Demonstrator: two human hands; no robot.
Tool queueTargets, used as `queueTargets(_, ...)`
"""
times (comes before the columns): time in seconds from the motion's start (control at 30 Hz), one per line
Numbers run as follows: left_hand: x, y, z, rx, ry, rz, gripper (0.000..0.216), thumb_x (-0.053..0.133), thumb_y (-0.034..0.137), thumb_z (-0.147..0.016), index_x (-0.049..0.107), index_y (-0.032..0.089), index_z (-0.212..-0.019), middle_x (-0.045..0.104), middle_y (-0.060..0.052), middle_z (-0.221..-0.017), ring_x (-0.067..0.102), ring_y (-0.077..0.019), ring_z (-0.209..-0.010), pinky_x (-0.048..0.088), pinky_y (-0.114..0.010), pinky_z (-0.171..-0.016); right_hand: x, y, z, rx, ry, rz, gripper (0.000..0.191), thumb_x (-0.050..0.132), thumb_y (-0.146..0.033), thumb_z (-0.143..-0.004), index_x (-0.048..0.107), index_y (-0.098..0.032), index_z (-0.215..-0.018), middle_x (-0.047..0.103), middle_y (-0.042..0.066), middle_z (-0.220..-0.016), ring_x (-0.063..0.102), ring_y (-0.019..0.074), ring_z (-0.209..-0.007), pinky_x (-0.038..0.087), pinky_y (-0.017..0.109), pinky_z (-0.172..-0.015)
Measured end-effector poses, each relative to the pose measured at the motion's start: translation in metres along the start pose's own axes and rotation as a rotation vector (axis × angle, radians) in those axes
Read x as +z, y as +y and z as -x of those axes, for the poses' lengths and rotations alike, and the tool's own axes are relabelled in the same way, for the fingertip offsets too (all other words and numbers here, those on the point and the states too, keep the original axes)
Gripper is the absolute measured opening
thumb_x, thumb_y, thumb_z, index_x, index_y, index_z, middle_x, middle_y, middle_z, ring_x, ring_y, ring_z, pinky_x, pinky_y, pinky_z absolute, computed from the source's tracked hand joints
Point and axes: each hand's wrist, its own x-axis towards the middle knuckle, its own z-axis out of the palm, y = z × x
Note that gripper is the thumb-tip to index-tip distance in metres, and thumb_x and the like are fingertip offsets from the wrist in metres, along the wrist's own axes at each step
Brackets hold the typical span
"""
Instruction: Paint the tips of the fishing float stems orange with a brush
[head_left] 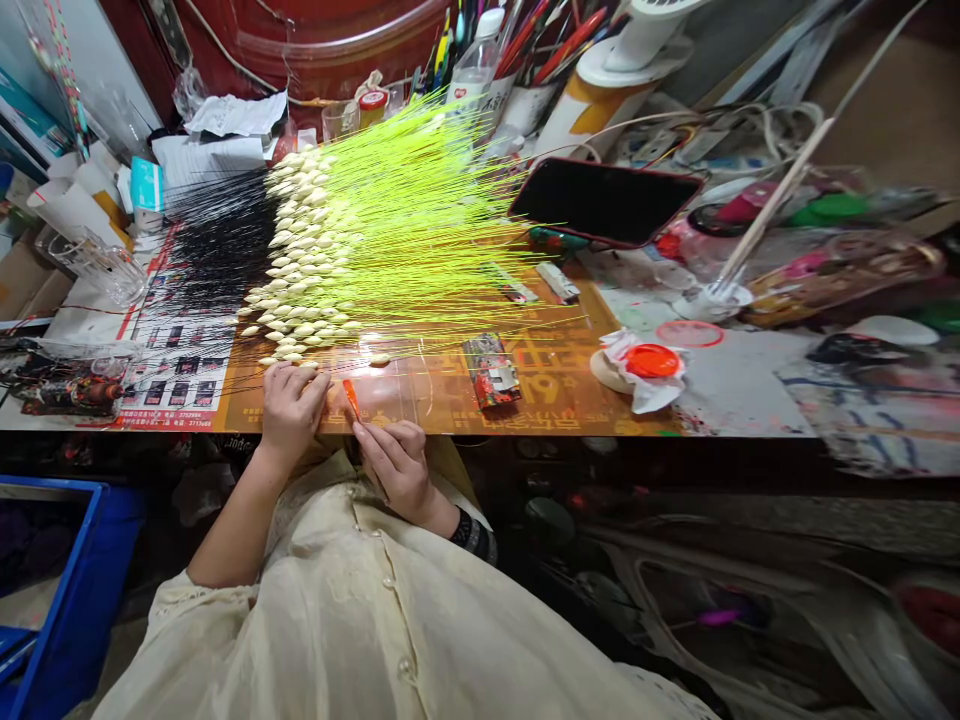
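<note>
We are pinching an orange sliver (350,397) at the table (555,410) edge.
Our right hand (397,468) has a narrow grip on it, close to the body; our left hand (292,410) is curling beside it, its hold unclear. Cream bodies (304,270) on yellow-green stems (427,230) are lying in tight rows, apparently to keep them parallel and within reach.

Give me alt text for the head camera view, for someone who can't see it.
A person's right hand holds a small orange piece at a table's edge, and the left hand rests beside it. Just ahead lie rows of pale bulbs with neon-yellow spikes on one side and black on the other. A cream blouse fills the foreground.
</note>
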Motion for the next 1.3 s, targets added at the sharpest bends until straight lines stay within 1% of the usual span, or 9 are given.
queueTargets(0.17,-0.002,-0.002,0.001,0.017,0.021,-0.021,0.02,0.055,0.024,-0.099,0.073,0.023,-0.108,0.074,-0.008,-0.099,0.063,-0.0214,-0.094,0.045,-0.044,-0.098,-0.004,-0.002,-0.005,-0.021,0.041,-0.02,0.067,0.06,-0.01,-0.094,0.038,-0.019,-0.157,0.074,0.011,-0.114,0.06,0.0221,-0.1,0.048,0.042,-0.096)
queueTargets(0.3,-0.003,-0.004,0.002,0.013,0.028,-0.014,0.021,0.054,0.025,-0.1,0.073,0.023,-0.109,0.074,-0.008,-0.102,0.063,-0.0213,-0.097,0.043,-0.044,-0.101,-0.006,-0.002,-0.007,-0.032,0.055,-0.048,0.066,0.06,-0.008,-0.093,0.04,-0.016,-0.155,0.073,0.012,-0.113,0.057,0.0224,-0.1,0.049,0.042,-0.094)
queueTargets(0.43,-0.005,-0.006,0.005,-0.018,0.022,-0.017,0.022,0.052,0.026,-0.101,0.073,0.023,-0.107,0.073,-0.008,-0.101,0.063,-0.0203,-0.097,0.043,-0.044,-0.102,-0.007,-0.002,-0.008,-0.044,0.071,-0.077,0.065,0.059,-0.009,-0.094,0.04,-0.017,-0.155,0.072,0.011,-0.112,0.057,0.0218,-0.098,0.049,0.041,-0.092)
queueTargets(0.6,-0.006,-0.006,0.006,-0.016,0.049,0.003,0.022,0.053,0.024,-0.101,0.073,0.023,-0.111,0.073,-0.009,-0.101,0.064,-0.02,-0.097,0.043,-0.044,-0.102,-0.005,-0.005,-0.009,-0.066,0.044,-0.113,0.059,0.055,-0.012,-0.096,0.043,-0.018,-0.153,0.072,0.01,-0.113,0.056,0.021,-0.101,0.049,0.042,-0.095)
queueTargets(0.8,-0.005,-0.006,0.007,-0.021,0.052,0.004,0.02,0.056,0.025,-0.099,0.072,0.023,-0.11,0.073,-0.008,-0.101,0.064,-0.0199,-0.097,0.044,-0.043,-0.1,0.0,-0.01,-0.013,-0.091,0.028,-0.099,0.062,0.056,-0.011,-0.094,0.041,-0.016,-0.155,0.072,0.011,-0.115,0.055,0.022,-0.102,0.049,0.043,-0.097)
queueTargets(1.13,-0.007,-0.004,0.008,-0.008,0.075,0.006,0.019,0.057,0.022,-0.098,0.072,0.021,-0.111,0.073,-0.008,-0.101,0.064,-0.0201,-0.097,0.045,-0.043,-0.101,0.008,-0.013,-0.011,-0.054,0.003,-0.042,0.066,0.058,-0.01,-0.094,0.038,-0.017,-0.157,0.073,0.011,-0.116,0.056,0.0219,-0.102,0.046,0.043,-0.1)
queueTargets(1.3,-0.005,-0.006,0.01,-0.038,0.047,0.026,0.022,0.055,0.024,-0.099,0.072,0.024,-0.114,0.073,-0.009,-0.103,0.064,-0.0207,-0.1,0.044,-0.044,-0.102,0.007,-0.013,-0.012,-0.061,-0.003,-0.028,0.061,0.057,-0.01,-0.095,0.043,-0.017,-0.154,0.072,0.012,-0.116,0.056,0.0223,-0.1,0.046,0.043,-0.099)
